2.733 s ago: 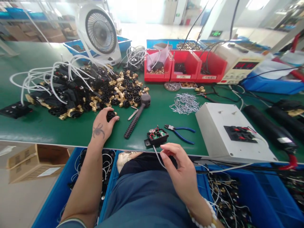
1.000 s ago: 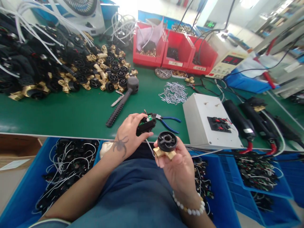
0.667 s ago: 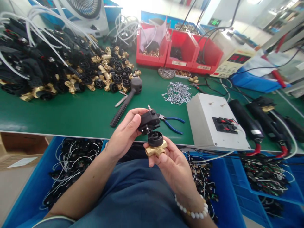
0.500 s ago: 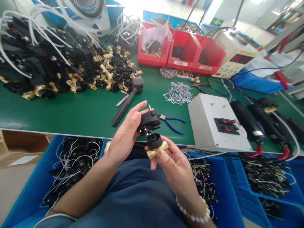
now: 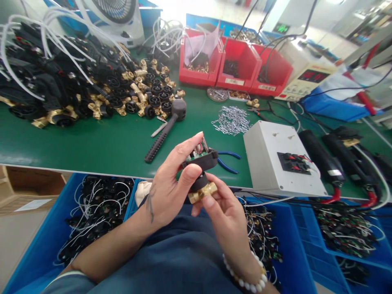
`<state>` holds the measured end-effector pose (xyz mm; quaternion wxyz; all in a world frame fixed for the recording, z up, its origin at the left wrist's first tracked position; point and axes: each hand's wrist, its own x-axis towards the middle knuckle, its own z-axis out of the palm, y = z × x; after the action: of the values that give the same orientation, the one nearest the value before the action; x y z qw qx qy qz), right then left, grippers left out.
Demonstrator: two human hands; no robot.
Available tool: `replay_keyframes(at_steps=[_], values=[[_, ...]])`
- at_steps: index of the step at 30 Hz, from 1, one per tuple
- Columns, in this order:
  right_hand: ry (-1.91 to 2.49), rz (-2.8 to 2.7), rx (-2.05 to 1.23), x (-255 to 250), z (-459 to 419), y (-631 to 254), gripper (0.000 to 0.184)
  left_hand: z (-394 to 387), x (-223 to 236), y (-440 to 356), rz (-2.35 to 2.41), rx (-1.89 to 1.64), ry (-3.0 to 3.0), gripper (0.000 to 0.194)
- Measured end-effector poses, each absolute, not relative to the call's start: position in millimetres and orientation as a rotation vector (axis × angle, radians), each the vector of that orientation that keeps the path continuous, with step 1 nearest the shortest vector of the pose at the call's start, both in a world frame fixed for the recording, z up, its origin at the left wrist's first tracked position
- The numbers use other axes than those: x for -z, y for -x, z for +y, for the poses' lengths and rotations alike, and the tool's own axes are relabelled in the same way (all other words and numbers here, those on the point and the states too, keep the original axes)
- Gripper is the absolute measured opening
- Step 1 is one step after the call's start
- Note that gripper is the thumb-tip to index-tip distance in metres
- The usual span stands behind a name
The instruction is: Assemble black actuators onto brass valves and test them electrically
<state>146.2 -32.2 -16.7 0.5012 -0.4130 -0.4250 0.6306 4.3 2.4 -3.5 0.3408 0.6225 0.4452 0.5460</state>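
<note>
My left hand (image 5: 174, 179) is closed around a black plastic housing (image 5: 206, 160), which shows a green circuit board and red wires on its upper side. Directly beneath it, my right hand (image 5: 225, 204) grips a brass valve body (image 5: 203, 192) with a black round collar on top. The housing sits over the collar and appears to touch it; my left thumb covers part of the joint. Just beyond my hands lie blue-handled pliers (image 5: 228, 161), partly hidden by the housing. A black mallet (image 5: 163, 136) rests on the green bench to the left of them.
Brass valves (image 5: 141, 90) with black parts are heaped at the left. Red bins (image 5: 235, 77) line the back, behind a pile of metal clips (image 5: 232, 120). A grey box (image 5: 280, 159) stands at right. Blue crates (image 5: 294, 249) with wired parts flank my lap.
My left hand has turned the black housing so its circuit board shows, and brought it down onto the collar of the brass valve body. My right hand has stayed nearly still.
</note>
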Motion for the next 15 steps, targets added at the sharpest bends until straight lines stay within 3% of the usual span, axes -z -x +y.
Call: replay_keyframes(at_steps=[6, 11, 15], values=[[0.994, -0.998, -1.464, 20, -28, -144, 0.040, 4, 12, 0, 1.106, -1.330, -1.722, 0.058], [1.002, -0.876, -1.509, 15, -17, -151, 0.045, 2, 18, 5, 1.215, -1.228, -2.056, 0.090], [1.077, -0.994, -1.444, 19, -17, -154, 0.047, 0, 17, 5, 1.306, -1.281, -2.145, 0.080]])
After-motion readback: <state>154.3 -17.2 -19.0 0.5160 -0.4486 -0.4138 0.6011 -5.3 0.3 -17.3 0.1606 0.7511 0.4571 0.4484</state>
